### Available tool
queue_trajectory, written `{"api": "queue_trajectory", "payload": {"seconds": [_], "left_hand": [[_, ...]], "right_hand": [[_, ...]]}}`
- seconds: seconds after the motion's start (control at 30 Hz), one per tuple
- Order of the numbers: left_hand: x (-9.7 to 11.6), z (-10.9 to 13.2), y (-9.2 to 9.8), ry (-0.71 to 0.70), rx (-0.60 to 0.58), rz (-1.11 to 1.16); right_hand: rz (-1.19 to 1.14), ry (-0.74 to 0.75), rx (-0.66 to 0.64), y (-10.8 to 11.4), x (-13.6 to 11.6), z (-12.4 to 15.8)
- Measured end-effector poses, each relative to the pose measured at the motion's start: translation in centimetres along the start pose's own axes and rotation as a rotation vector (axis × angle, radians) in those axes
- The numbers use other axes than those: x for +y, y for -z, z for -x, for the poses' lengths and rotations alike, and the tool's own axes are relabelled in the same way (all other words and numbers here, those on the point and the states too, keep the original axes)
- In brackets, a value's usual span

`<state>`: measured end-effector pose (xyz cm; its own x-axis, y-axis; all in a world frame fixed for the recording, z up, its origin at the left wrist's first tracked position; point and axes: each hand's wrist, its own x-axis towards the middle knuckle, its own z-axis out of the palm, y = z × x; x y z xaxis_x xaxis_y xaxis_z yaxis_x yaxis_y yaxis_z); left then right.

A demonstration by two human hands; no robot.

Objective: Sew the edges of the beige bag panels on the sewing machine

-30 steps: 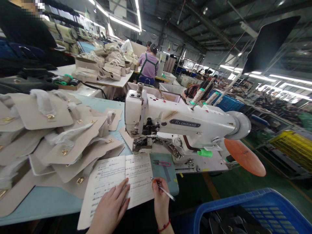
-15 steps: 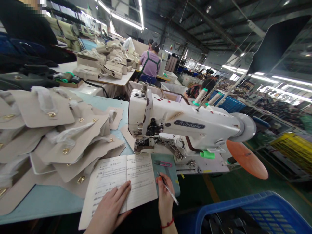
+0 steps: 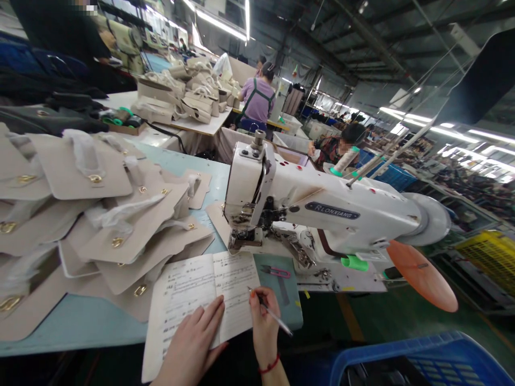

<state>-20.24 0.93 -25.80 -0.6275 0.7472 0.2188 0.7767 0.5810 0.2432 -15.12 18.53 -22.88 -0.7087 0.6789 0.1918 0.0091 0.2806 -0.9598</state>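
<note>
An open notebook (image 3: 181, 300) with handwritten lines lies at the front edge of the table. My left hand (image 3: 195, 335) rests flat across its lower middle, fingers stretched out. In my right hand (image 3: 263, 316) is a pen (image 3: 277, 320), pinched between thumb and fingers, its tip at the right-hand page. Beside the notebook, pink-handled thread snips (image 3: 277, 271) lie on a green cover (image 3: 292, 305). Just behind stands a white sewing machine (image 3: 289, 187).
Beige bag pieces (image 3: 132, 230) with gold buckles and wrapped handles pile up on the left. A blue crate (image 3: 341, 351) with dark items stands at lower right. An orange disc (image 3: 426, 276) hangs beside the machine. A person in purple (image 3: 257, 102) sits farther back.
My right hand has moved left with the pen, from the green cover's edge onto the right-hand page. My left hand stays on the notebook. The view has shifted slightly.
</note>
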Motion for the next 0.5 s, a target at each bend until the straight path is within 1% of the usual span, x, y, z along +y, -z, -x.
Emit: {"api": "queue_trajectory", "payload": {"seconds": [0.07,0.17,0.27,0.43,0.5], "left_hand": [[-0.1,0.0,0.1,-0.006,0.002,-0.009],[-0.4,0.0,0.1,-0.007,-0.012,-0.011],[-0.5,-0.1,0.1,-0.007,-0.029,-0.007],[-0.9,-0.6,0.2,-0.009,-0.095,-0.001],[-1.1,-0.7,0.2,-0.018,-0.105,-0.001]], "right_hand": [[0.021,0.061,-0.032,-0.7,-0.4,-0.4],[0.049,0.105,-0.057,-1.9,-0.7,-1.0],[0.083,0.125,-0.034,-2.7,-0.8,-1.4],[0.131,0.148,-0.008,-3.2,-0.5,-2.0],[0.126,0.136,-0.004,-3.2,-0.3,-2.0]]}}
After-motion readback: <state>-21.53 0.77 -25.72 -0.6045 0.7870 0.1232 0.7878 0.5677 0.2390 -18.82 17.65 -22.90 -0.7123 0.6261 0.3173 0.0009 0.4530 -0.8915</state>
